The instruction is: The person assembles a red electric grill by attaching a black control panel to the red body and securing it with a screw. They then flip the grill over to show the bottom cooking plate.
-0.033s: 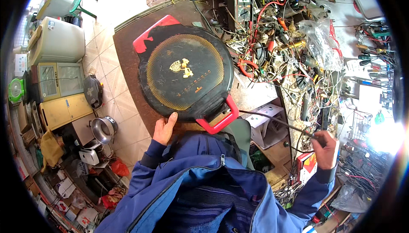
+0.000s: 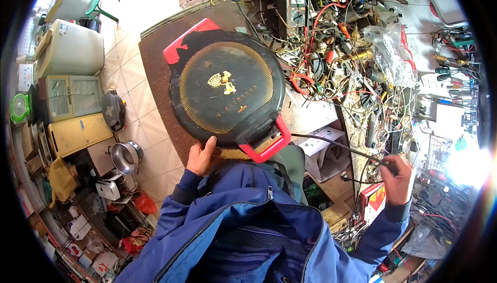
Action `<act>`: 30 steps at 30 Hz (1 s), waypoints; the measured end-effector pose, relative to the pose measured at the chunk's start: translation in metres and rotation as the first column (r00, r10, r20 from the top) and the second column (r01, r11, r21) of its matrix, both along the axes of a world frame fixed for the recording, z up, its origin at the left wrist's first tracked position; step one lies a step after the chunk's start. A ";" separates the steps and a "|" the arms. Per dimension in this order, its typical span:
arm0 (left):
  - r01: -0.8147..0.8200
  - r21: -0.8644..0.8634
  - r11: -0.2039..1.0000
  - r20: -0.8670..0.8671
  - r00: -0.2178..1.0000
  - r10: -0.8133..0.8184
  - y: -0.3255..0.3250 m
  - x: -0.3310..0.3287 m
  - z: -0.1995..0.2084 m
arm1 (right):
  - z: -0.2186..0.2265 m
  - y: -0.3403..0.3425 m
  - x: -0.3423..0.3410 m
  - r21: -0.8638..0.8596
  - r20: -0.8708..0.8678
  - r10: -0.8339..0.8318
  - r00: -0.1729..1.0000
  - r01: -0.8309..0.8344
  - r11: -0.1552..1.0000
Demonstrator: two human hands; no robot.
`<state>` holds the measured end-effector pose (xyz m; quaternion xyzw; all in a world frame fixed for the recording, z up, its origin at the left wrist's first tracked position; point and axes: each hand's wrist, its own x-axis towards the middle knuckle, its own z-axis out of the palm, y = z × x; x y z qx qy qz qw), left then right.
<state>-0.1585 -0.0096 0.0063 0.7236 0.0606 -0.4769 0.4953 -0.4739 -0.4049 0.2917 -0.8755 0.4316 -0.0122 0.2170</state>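
Pan: we see a round black electric pan with red handles, face down near the front edge of the brown workbench, one red handle overhanging toward us.
Left hand: our left hand rests on the pan's near rim, thumb up against the edge, fingers curled beneath; we judge it a steadying grip on the rim.
Right hand: our right hand, off the bench's right end, is closed round a thin black probe with a trailing lead, whose tip points toward the near red handle.
Meter: a multimeter stands at the bench's back edge among tangled wires and tools.
Technique: we would keep the pan pinned flat and bring the probe tip in slowly, holding the lead away from the clutter.
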 end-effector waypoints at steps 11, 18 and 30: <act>0.225 0.438 0.870 0.337 0.856 -0.391 -0.003 0.004 0.016 | 0.030 -0.052 0.175 -0.448 0.084 0.592 0.801 -0.501 0.741; 0.042 -0.013 0.999 0.584 0.812 -0.026 -0.083 -0.034 0.103 | -0.008 -0.066 0.233 -0.445 0.280 0.776 0.565 -0.639 0.627; 0.006 -0.142 0.990 0.661 0.745 0.090 -0.187 -0.028 0.155 | -0.108 0.021 0.249 -0.392 0.691 0.657 0.302 -0.608 0.691</act>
